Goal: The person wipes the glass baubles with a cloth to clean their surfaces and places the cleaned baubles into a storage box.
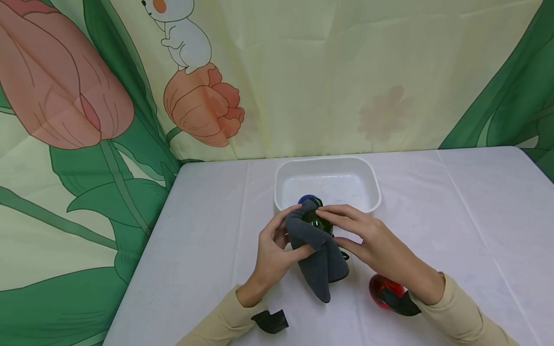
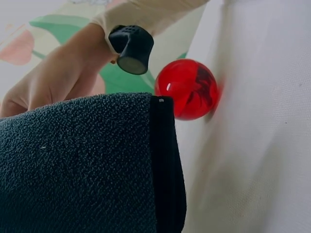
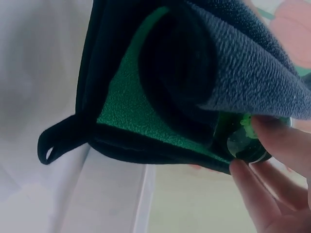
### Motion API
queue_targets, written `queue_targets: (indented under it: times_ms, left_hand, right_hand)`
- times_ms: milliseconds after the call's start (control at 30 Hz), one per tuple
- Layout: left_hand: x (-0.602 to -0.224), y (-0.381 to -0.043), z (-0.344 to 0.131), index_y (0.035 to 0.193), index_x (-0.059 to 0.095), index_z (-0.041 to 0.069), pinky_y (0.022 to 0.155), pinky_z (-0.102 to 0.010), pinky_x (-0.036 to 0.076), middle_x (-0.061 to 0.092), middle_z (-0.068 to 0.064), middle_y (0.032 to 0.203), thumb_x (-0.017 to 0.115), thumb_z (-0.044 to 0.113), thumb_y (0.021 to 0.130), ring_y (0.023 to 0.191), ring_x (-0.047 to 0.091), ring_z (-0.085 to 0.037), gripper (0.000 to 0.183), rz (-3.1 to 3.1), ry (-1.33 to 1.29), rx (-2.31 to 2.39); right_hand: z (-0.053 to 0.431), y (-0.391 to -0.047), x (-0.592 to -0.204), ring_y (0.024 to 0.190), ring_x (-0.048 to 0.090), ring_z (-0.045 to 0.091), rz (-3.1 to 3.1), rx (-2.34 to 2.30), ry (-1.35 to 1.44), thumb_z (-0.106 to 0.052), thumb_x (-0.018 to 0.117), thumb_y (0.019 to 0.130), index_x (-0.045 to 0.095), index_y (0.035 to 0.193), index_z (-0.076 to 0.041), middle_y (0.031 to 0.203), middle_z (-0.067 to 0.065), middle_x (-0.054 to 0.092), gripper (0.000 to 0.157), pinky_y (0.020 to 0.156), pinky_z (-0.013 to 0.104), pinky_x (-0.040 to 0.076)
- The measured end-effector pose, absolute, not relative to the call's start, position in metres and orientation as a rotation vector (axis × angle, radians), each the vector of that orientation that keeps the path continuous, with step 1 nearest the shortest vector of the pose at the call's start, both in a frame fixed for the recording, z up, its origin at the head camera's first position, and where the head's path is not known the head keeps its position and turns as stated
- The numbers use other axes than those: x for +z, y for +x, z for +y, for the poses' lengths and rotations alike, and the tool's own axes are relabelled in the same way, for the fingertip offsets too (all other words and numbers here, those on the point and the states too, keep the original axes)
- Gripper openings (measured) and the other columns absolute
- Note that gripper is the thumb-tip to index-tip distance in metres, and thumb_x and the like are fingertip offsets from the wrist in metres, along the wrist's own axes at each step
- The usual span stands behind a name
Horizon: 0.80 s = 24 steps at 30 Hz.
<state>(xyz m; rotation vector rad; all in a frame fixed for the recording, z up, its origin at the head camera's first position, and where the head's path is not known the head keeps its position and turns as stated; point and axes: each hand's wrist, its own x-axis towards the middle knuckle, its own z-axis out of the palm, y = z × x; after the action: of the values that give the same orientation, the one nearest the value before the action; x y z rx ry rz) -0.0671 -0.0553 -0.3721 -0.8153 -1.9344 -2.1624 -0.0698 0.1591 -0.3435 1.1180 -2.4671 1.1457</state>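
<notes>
A dark grey towel is wrapped partly around a clear green ball, its lower corners hanging down. My left hand grips the towel from the left, thumb in front and fingers behind. From the right, my right hand holds the green ball between thumb and fingers. Up close in the right wrist view, fingertips press on the ball, and the towel's black edging and hanging loop show. Just past the towel's top, a blue ball peeks out, mostly hidden.
Behind the hands stands a white rectangular tray. A clear red ball lies on the white-covered table beneath my right wrist. Dark wrist cameras hang at both cuffs. A flower-printed curtain closes off the back.
</notes>
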Motion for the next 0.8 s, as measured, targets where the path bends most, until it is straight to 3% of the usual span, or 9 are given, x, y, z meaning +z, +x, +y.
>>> queue_targets:
  times_ms: [233,600,800]
  left_hand:
    - [-0.3722,-0.0668,-0.0554,0.13,0.043,-0.007,0.083,-0.037,0.05,0.056,-0.025,0.116,0.07,-0.012,0.072,0.103,0.058,-0.024,0.064,-1.946,-0.819,-2.166]
    - [-0.3722,-0.0676,-0.0546,0.129,0.043,-0.008,0.081,-0.038,0.051,0.057,-0.025,0.114,0.066,-0.019,0.07,0.1,0.059,-0.023,0.064,-1.94,-0.825,-2.148]
    - [-0.3728,-0.0674,-0.0544,0.129,0.043,-0.008,0.082,-0.038,0.051,0.057,-0.024,0.116,0.068,-0.015,0.072,0.101,0.059,-0.022,0.063,-1.938,-0.829,-2.157]
  right_hand:
    - [0.1572,-0.0688,-0.3457,0.103,0.059,0.015,-2.461,1.375,1.047,0.007,0.071,0.073,0.049,0.133,-0.008,0.124,0.001,0.054,0.065,0.079,0.028,0.052]
    - [0.1604,-0.0697,-0.3419,0.112,0.054,0.015,-2.498,1.209,1.075,0.004,0.076,0.069,0.048,0.134,-0.014,0.132,0.0,0.049,0.073,0.089,0.017,0.044]
    - [0.1607,-0.0705,-0.3405,0.121,0.047,0.019,-2.437,1.17,1.175,0.006,0.076,0.069,0.053,0.13,-0.013,0.133,0.003,0.049,0.068,0.091,0.017,0.042]
